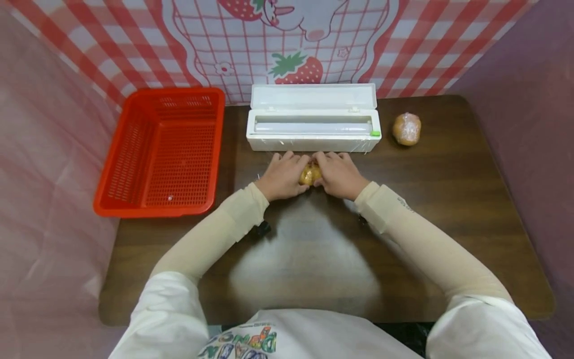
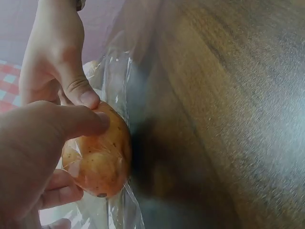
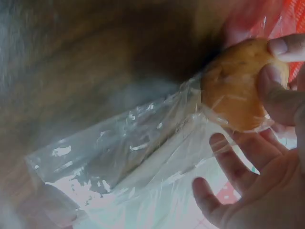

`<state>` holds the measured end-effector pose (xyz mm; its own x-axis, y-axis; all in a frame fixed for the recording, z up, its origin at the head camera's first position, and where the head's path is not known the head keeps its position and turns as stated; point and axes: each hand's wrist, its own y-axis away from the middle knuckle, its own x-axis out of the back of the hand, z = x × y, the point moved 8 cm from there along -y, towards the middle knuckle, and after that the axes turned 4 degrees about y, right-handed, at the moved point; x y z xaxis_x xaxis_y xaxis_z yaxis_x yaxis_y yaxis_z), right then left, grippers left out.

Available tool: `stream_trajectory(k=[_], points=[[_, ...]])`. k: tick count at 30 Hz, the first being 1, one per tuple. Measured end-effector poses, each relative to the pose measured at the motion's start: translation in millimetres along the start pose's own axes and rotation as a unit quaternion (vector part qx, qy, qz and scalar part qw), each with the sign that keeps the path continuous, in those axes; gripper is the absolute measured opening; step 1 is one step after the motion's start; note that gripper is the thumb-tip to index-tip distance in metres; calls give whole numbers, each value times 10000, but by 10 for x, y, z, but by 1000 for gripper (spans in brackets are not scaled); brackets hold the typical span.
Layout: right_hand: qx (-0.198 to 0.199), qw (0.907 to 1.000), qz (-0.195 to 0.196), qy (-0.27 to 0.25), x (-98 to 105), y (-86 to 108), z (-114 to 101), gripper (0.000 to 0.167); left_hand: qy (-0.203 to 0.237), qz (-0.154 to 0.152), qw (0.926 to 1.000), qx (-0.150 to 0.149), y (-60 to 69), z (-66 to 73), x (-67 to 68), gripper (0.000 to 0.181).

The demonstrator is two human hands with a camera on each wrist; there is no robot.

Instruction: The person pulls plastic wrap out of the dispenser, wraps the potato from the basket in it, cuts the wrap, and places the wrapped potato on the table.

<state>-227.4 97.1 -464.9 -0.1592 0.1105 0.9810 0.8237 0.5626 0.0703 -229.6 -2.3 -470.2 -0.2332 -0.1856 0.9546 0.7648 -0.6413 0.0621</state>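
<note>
Between both hands is a potato [image 1: 310, 174] with clear plastic film [image 3: 138, 143] around it, loose film trailing off its sides. My left hand [image 1: 284, 175] grips it from the left, the thumb lying on its skin in the left wrist view. From the other side my right hand [image 1: 339, 174] holds the same potato [image 2: 102, 162], thumb close to the left thumb. Just beyond the hands stands a white cling film box [image 1: 314, 144], its lid raised and a film roll [image 1: 314, 127] inside.
A red plastic basket [image 1: 215, 164] sits at the left of the wooden table [image 1: 448, 209]. At the back right lies another film-wrapped potato [image 1: 407, 128]. A checked strawberry-print cloth [image 1: 403, 50] hangs behind the box.
</note>
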Motion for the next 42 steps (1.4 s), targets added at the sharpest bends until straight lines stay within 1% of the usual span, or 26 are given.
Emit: stream_trajectory(k=[3,6,9,11,13,15,17,21,24,27,30,32,35,38,42], points=[[-33,9995,-178,-267,9,-23,49,52,212,-46,9998,2,-26,-11,45,60],[-20,9978,-312,-584,28,-70,75,47,245,-75,9997,49,-56,-30,70,58],[-26,9950,-318,-942,28,-120,110,44,311,-14,9995,87,-87,-41,100,57],[-96,9922,-324,-1197,17,-131,131,41,381,30,9992,93,-108,-44,113,56],[-175,9905,-302,-1333,3,-135,150,40,395,15,9992,106,-129,-46,125,57],[-247,9898,-308,-1365,-5,-135,161,40,380,-21,9992,126,-155,-59,135,57],[-257,9910,-271,-1285,-7,-134,167,39,317,-68,9994,125,-179,-73,146,57],[-219,9943,-97,-1042,11,-156,175,38,257,-126,9996,75,-215,-99,165,55],[-218,9953,46,-945,32,-183,192,39,188,-136,9997,21,-237,-120,161,57],[-264,9949,219,-952,68,-218,233,40,263,20,9997,10,-267,-148,185,59],[-363,9929,395,-1061,71,-238,289,38,317,222,9992,22,-293,-169,186,51],[-439,9909,474,-1181,70,-249,328,36,260,344,9991,35,-307,-174,197,44],[-534,9875,496,-1399,49,-259,373,34,46,469,9989,42,-308,-168,192,37],[-558,9848,498,-1569,28,-264,396,35,-196,593,9980,43,-279,-152,175,38],[-511,9832,625,-1640,45,-270,409,35,-600,903,9941,-26,-234,-128,175,40]])
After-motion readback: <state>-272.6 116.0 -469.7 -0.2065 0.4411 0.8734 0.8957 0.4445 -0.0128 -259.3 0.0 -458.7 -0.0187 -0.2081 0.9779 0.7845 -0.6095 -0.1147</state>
